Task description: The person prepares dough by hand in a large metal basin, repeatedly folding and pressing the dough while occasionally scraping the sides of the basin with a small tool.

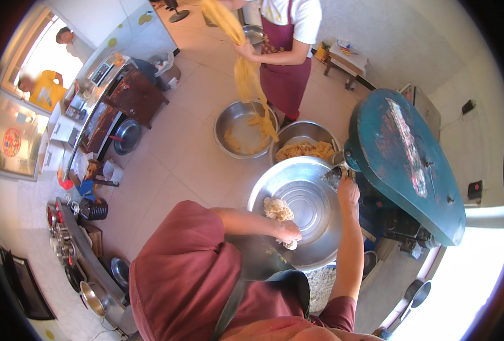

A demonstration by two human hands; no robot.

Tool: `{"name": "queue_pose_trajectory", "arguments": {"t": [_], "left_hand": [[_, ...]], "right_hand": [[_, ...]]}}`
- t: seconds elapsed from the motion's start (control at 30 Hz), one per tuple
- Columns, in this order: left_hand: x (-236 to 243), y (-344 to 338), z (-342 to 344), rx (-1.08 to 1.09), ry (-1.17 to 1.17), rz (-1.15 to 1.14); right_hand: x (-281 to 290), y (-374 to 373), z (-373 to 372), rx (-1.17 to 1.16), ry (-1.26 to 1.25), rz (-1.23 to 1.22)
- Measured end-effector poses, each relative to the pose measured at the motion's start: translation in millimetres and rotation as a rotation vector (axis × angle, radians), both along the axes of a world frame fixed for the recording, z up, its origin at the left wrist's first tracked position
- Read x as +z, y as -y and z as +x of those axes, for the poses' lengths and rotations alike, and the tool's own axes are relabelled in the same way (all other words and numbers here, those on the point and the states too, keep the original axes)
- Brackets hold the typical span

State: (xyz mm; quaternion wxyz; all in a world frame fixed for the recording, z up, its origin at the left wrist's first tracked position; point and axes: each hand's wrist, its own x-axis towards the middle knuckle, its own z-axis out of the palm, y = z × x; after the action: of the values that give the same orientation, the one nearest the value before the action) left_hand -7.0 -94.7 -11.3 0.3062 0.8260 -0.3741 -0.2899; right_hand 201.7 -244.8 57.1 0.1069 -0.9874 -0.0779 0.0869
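- Your left hand (289, 232) is closed around pale dough (278, 209); your right hand (349, 192) is up at the machine's mouth, and you cannot tell from here whether it grasps anything.
- The green machine (405, 165) stands to your right, its mouth over your bowl's edge.
- Beyond your bowl, a co-worker (286, 74) holds long yellow strands (249, 79) over a smaller bowl (240, 116).
- Your big metal bowl (314, 210) is mostly bare inside, with the dough against its near-left wall.
- Another bowl (289, 133), partly behind yours, has yellow pieces (306, 149) in it.
- Your dough seems gathered into a clump already, but it looks rough, so smoothing appears undone.
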Motion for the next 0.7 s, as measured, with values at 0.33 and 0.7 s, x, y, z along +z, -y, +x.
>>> {"name": "queue_pose_trajectory", "arguments": {"t": [0.33,0.7], "left_hand": [[62,-9,56,0.493,-0.05,-0.185],[89,-15,166,0.408,0.313,-0.08]], "right_hand": [[0,-18,19,-0.058,0.018,0.129],[50,36,-49,-0.099,0.1,0.246]]}}
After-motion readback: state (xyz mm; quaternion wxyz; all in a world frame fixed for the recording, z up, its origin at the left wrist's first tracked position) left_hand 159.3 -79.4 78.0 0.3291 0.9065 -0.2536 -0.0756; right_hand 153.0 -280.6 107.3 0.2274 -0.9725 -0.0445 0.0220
